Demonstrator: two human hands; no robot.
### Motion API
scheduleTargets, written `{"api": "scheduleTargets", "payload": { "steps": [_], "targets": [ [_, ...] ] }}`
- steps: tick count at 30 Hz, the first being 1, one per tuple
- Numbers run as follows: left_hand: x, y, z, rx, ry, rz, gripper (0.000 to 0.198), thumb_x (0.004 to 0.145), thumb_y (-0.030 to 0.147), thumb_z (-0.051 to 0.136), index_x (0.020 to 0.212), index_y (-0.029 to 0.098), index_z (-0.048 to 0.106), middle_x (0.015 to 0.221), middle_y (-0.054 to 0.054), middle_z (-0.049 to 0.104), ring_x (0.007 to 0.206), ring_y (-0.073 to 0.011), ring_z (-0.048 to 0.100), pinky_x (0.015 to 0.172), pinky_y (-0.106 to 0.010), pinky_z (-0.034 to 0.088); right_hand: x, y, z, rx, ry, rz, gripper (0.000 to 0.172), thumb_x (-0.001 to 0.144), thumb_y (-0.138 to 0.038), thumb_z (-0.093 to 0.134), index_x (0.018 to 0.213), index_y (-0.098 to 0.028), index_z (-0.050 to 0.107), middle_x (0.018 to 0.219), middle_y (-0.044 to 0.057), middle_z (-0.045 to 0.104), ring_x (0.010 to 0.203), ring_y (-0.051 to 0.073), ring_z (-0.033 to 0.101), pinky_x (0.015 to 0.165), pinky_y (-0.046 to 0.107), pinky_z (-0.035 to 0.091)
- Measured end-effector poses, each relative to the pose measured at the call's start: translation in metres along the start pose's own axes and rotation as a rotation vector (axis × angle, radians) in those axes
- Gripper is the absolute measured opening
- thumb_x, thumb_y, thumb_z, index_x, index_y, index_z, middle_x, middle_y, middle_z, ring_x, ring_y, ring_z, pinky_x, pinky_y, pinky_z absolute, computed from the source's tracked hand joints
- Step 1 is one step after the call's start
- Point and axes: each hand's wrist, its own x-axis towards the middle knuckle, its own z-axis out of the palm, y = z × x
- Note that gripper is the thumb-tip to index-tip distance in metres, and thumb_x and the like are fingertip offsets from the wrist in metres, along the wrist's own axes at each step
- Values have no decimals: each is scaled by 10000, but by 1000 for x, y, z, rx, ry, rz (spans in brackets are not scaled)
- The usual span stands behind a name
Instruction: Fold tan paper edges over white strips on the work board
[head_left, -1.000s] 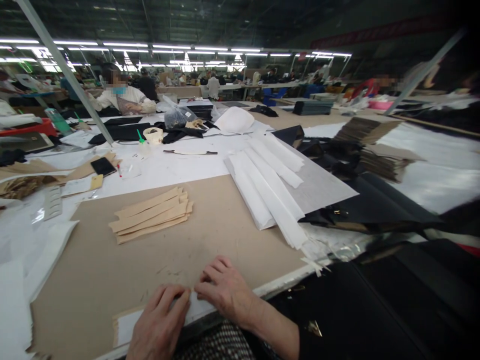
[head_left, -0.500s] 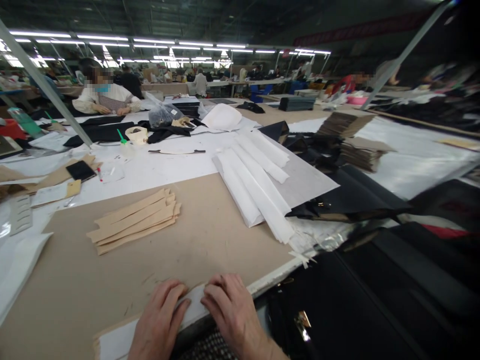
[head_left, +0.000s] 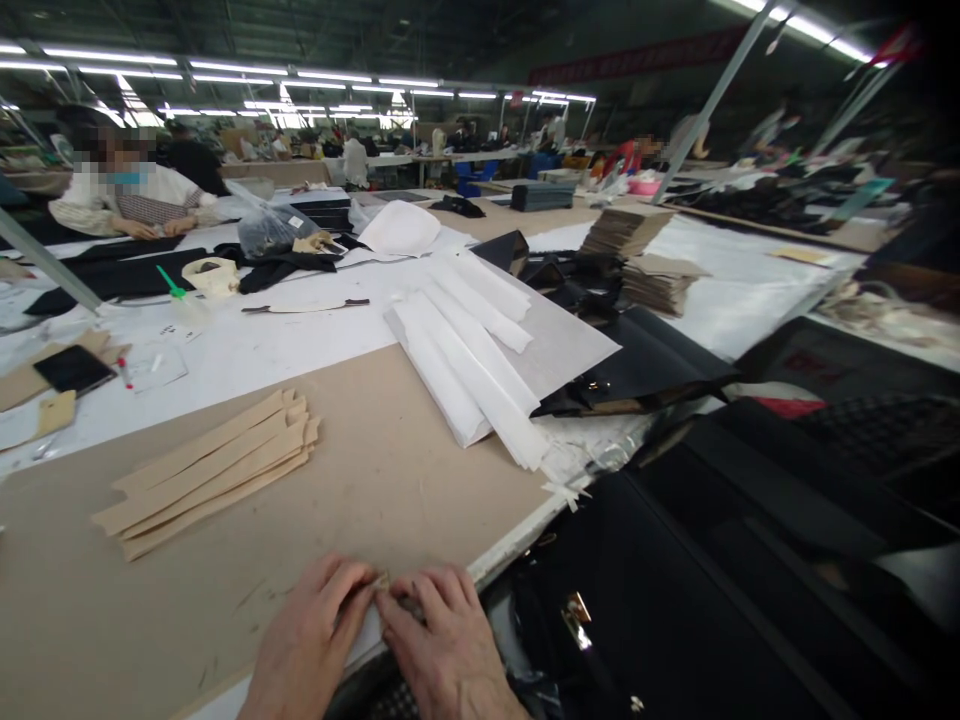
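At the near edge of the table, my left hand (head_left: 311, 625) and my right hand (head_left: 448, 635) are close together, thumbs and fingertips pinched on a white-faced strip with a tan border (head_left: 366, 638). A small tan end of it pokes up between the fingertips. Most of the strip is hidden under my hands, and part shows again at the bottom left. Beyond my left hand lies a fanned stack of tan strips (head_left: 217, 470). Farther off, white strips (head_left: 465, 365) rest across a grey sheet (head_left: 566, 345).
Brown board (head_left: 375, 480) covers the near tabletop. Black bags with metal clasps (head_left: 697, 560) fill the right side, below the table edge. Stacked brown pieces (head_left: 622, 235) stand behind. A phone (head_left: 75, 370) lies at left. Across the table a person (head_left: 135, 190) works.
My view has turned to the right, so the table contents sit farther left. My hands have drawn together, and the fingertips now pinch the strip's end rather than lying along it.
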Motion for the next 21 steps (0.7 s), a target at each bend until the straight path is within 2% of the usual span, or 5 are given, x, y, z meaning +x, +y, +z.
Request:
{"api": "scheduleTargets", "payload": {
  "steps": [5, 7, 9, 13, 21],
  "targets": [
    [-6, -13, 12, 43, 173, 192, 169, 999, 373, 494, 1093, 336, 629, 1011, 11, 662, 936, -147, 652, 809, -253, 546, 3, 2, -5, 35, -24, 14, 253, 969, -227, 580, 1219, -246, 614, 1030, 20, 664, 906, 224, 518, 823, 380, 374],
    [-7, -17, 15, 66, 209, 211, 174, 996, 367, 501, 1120, 345, 622, 1028, 11, 661, 948, -146, 652, 817, -251, 550, 4, 2, -10, 60, -54, 8, 305, 971, -178, 541, 1269, -226, 585, 1041, 36, 659, 895, 222, 518, 823, 380, 383],
    [-7, -18, 16, 70, 196, 186, 168, 995, 361, 504, 1124, 349, 611, 1035, 16, 662, 955, -144, 652, 822, -254, 555, 5, 2, -13, 65, -76, 20, 338, 967, -153, 522, 1298, -205, 564, 1063, 57, 647, 902, 228, 519, 817, 382, 392],
    [-5, -15, 14, 63, 137, 121, 151, 997, 387, 496, 1105, 360, 598, 1028, 29, 671, 954, -148, 657, 820, -282, 563, 6, 1, -12, 30, -97, 73, 272, 965, -181, 558, 1233, -210, 591, 1060, 57, 632, 916, 239, 515, 809, 383, 400],
    [-4, -17, 15, 46, 104, 54, 165, 992, 403, 488, 1123, 377, 585, 1043, 32, 677, 987, -172, 653, 855, -342, 568, 4, 3, -8, 12, -107, 36, 332, 965, -217, 567, 1297, -192, 556, 1113, 67, 630, 953, 249, 496, 838, 406, 378]
  ]
}}
